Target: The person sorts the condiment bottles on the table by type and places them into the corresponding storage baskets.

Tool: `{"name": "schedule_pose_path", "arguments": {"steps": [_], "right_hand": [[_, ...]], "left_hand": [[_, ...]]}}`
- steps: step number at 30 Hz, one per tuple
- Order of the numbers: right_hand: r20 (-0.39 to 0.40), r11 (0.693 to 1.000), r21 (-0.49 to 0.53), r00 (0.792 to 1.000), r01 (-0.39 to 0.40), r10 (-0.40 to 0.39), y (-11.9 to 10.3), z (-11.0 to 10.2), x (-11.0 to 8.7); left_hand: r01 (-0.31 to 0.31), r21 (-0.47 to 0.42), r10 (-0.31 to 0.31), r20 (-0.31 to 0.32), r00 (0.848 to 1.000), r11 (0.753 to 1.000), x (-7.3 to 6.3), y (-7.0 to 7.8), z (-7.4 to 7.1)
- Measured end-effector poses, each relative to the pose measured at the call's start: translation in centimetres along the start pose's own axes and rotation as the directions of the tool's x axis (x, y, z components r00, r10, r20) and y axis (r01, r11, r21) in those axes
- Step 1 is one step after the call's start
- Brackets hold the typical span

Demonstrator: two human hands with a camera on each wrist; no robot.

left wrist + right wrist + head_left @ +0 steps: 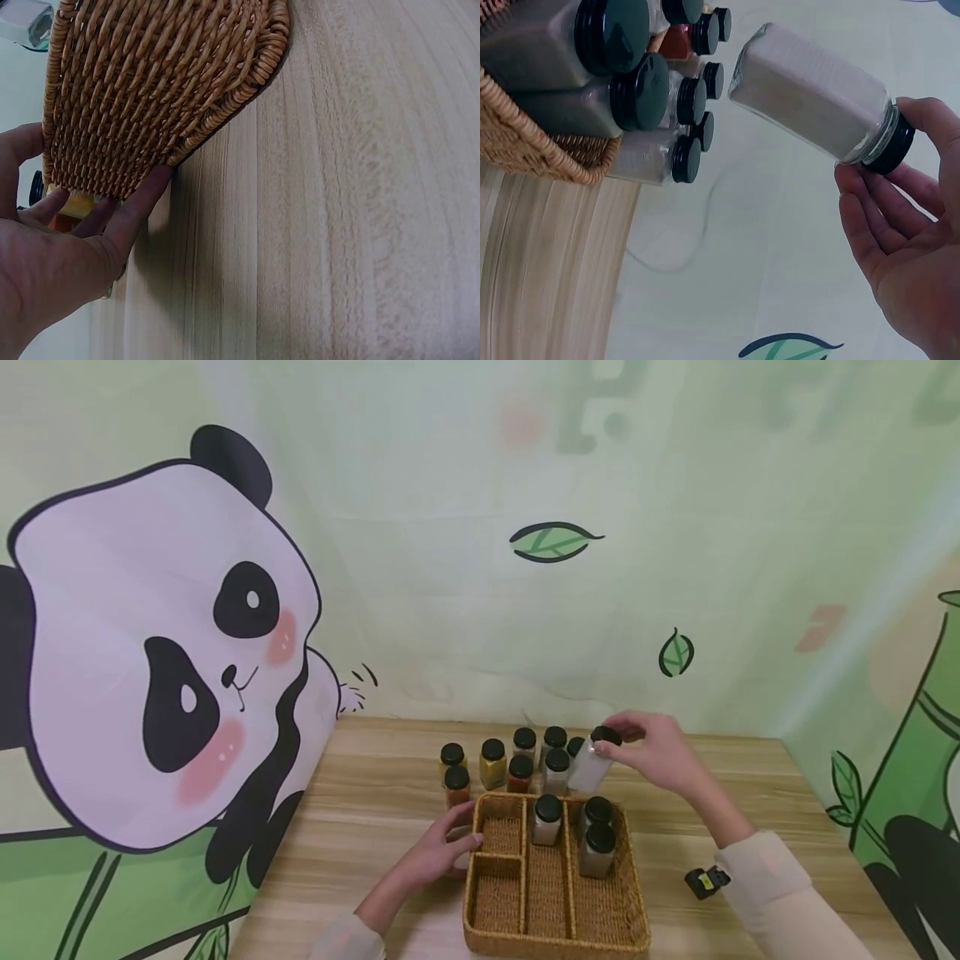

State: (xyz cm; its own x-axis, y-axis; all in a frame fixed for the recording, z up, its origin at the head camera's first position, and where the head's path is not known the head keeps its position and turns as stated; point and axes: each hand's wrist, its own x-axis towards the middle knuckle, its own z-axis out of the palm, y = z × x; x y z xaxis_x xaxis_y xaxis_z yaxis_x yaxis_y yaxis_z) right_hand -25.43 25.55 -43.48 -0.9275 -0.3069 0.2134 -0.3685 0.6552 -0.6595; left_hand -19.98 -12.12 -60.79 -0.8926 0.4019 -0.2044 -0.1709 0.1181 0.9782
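Observation:
In the head view my right hand point(652, 747) pinches the black lid of a glass spice jar point(590, 768) holding pale powder. The right wrist view shows this jar point(814, 94) tilted and raised, with the fingertips around its lid. My left hand point(438, 852) holds the back left corner of a divided wicker basket point(607, 947). Seen from the left wrist, its thumb is at the rim and its fingers lie against the woven wall point(142, 90). One jar point(547, 822) stands in the middle compartment; two jars, including a front one point(597, 852), stand in the right compartment.
Behind the basket stand several black-lidded jars, including a yellow one point(492, 768) and a red-brown one point(457, 789). A small black object point(707, 882) with a yellow mark lies right of the basket. A printed panda cloth point(435, 610) hangs behind the wooden table point(360, 793).

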Motion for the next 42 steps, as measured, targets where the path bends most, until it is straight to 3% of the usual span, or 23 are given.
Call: {"name": "schedule_pose_path", "arguments": {"steps": [10, 23, 32, 42], "right_hand": [[0.035, 1.000, 0.006, 0.999, 0.013, -0.014, -1.0, 0.8, -0.5], [0.118, 0.994, -0.032, 0.988, 0.108, -0.104, -2.6, 3.0, -1.9], [0.191, 0.982, -0.056, 0.967, 0.180, -0.167, -3.0, 6.2, -3.3], [0.147, 0.976, -0.104, 0.973, 0.193, -0.177, -1.5, 9.9, -4.6]], "left_hand": [[-0.002, 0.000, 0.002, 0.003, 1.000, 1.000, 0.0, -0.1, 0.0], [0.000, -0.008, 0.000, -0.006, 1.000, 1.000, 0.1, -0.5, -0.1], [-0.004, -0.011, 0.004, -0.002, 1.000, 1.000, 0.3, -0.7, -0.2], [-0.012, -0.010, 0.013, 0.005, 1.000, 1.000, 0.0, -0.2, -0.1]]}}
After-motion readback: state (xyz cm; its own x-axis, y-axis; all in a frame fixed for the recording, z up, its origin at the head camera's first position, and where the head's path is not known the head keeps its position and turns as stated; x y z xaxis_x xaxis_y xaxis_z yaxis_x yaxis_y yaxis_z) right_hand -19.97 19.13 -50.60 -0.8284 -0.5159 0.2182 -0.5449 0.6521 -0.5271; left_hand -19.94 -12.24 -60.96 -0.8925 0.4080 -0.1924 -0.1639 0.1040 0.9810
